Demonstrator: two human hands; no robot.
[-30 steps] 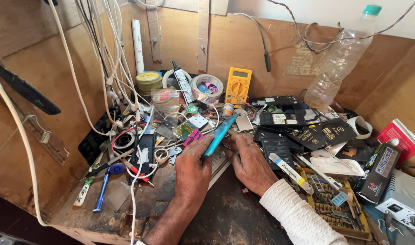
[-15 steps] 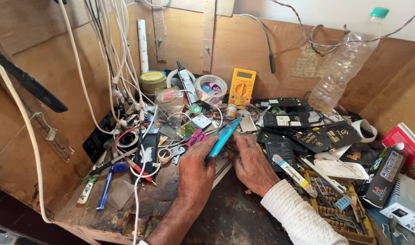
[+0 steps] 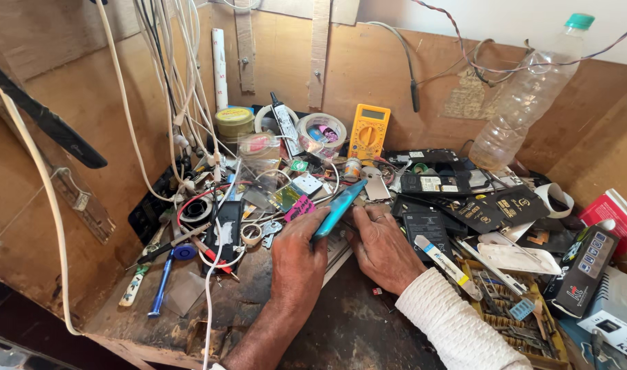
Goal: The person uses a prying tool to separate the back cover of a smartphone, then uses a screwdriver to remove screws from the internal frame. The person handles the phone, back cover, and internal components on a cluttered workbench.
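Nearest the camera, the dark scuffed workbench shows a bare patch where both forearms come in, the right one in a white knitted sleeve. The left hand has its fingers closed around the lower end of a teal phone, holding it on edge and tilted up to the right, seemingly so that its thin side faces the worker. The right hand, wearing a ring, lies palm down just beside the phone; its fingers are together and flat, but whether they pinch anything underneath cannot be told. Around the hands lie a black phone, a red-handled tool and a blue-handled screwdriver to the left, and black battery packs to the right. Farther back stand a yellow multimeter, a roll of tape and a clear plastic bottle against the brown board wall, with white cables hanging down at the left
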